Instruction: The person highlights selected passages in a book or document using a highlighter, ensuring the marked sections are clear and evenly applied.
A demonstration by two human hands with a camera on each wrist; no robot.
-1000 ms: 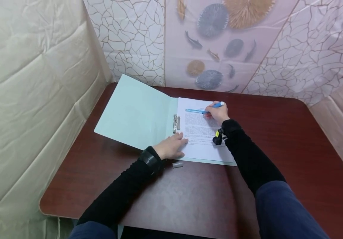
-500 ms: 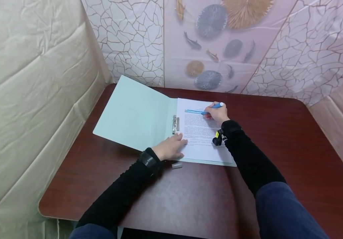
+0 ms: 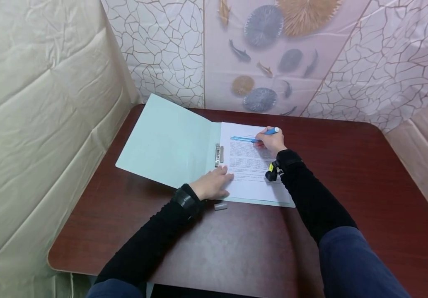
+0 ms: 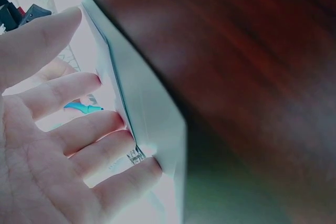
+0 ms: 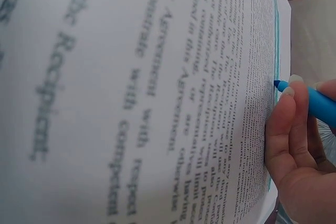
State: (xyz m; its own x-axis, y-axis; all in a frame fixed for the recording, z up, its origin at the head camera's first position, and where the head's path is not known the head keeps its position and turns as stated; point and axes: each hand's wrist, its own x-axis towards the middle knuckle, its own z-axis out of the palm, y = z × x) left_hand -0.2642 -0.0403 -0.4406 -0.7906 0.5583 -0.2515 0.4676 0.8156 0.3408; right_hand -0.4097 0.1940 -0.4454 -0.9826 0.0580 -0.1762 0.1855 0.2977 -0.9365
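My right hand [image 3: 272, 142] pinches a blue highlighter [image 3: 272, 130] with a pale end. In the right wrist view, the highlighter's dark blue tip [image 5: 277, 83] is right at the blue lines marked near the top of a printed page [image 5: 210, 103]. That page lies on the right side of an opened pale green folder [image 3: 172, 140] with a metal clip [image 3: 218, 155] at its spine. My left hand [image 3: 212, 184] rests with fingers extended over the page's lower left corner, just below the clip. The left wrist view shows its palm and spread fingers beside the folder's edge.
A small grey cap [image 3: 221, 206] lies on the brown table [image 3: 236, 244] just in front of the folder. The left cover of the folder reaches toward the table's back left. Patterned sheets [image 3: 169, 54] hang behind the table, and a pale quilted cloth [image 3: 42, 136] hangs at left.
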